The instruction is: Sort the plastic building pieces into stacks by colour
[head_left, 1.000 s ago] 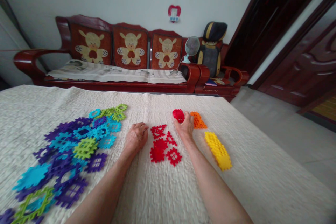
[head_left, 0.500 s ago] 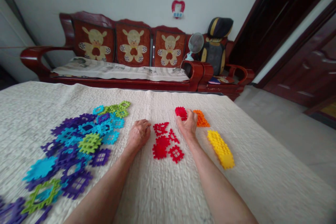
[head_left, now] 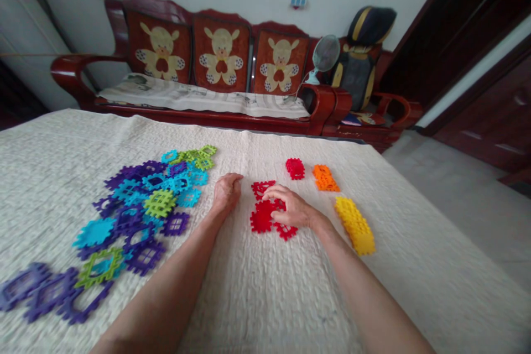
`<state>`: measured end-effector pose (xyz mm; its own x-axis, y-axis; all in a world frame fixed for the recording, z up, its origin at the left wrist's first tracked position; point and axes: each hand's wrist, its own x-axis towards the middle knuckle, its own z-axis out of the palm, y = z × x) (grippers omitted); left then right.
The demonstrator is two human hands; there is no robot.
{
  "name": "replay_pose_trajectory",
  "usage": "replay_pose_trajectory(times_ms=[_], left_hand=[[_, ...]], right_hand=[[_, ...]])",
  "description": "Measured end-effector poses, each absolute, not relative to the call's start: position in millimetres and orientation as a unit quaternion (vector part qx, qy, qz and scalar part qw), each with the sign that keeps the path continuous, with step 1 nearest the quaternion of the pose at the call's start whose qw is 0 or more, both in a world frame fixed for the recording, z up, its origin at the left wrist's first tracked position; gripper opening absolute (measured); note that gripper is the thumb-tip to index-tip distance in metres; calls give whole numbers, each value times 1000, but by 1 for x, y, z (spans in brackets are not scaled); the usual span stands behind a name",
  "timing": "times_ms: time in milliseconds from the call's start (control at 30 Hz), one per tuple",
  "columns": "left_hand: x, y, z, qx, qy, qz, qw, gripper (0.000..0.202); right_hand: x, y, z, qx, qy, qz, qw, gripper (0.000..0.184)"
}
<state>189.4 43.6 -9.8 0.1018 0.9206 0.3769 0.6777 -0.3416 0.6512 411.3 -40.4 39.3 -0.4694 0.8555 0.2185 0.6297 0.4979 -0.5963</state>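
Observation:
Over a loose group of red notched plastic building tiles (head_left: 262, 218) hovers my right hand (head_left: 290, 207), its thumb and fingers apart with nothing between them. It partly covers the tiles beneath; whether the fingertips touch one I cannot tell. My left hand (head_left: 228, 191) rests on the cloth to the left of the red tiles, fingers curled in; whether something is in them is hidden. Farther back stands a small red stack (head_left: 295, 168). To its right lie orange tiles (head_left: 326, 178), and nearer is a long overlapping row of yellow tiles (head_left: 354, 225).
A wide pile of purple, blue and green tiles (head_left: 160, 203) spreads over the left of the table, covered by a cream quilted cloth (head_left: 257, 298). Behind the table's far edge stand a wooden sofa (head_left: 166, 113) with bear cushions and a small fan (head_left: 326, 53).
My right hand has left the red stack at the back and come nearer, over the loose red tiles. My left hand stays beside them. The camera view has shifted slightly.

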Motion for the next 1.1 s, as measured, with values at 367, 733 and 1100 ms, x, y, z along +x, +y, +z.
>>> replay_pose_trajectory(times_ms=[367, 733, 1100], left_hand=[[191, 43, -11, 736, 545, 376, 140, 34], [190, 46, -18, 747, 527, 388, 120, 36], [189, 48, -18, 757, 520, 379, 115, 35]], right_hand=[[426, -36, 38, -558, -744, 90, 356, 36], [479, -27, 17, -744, -619, 9, 251, 36], [453, -30, 16, -804, -559, 7, 202, 41]])
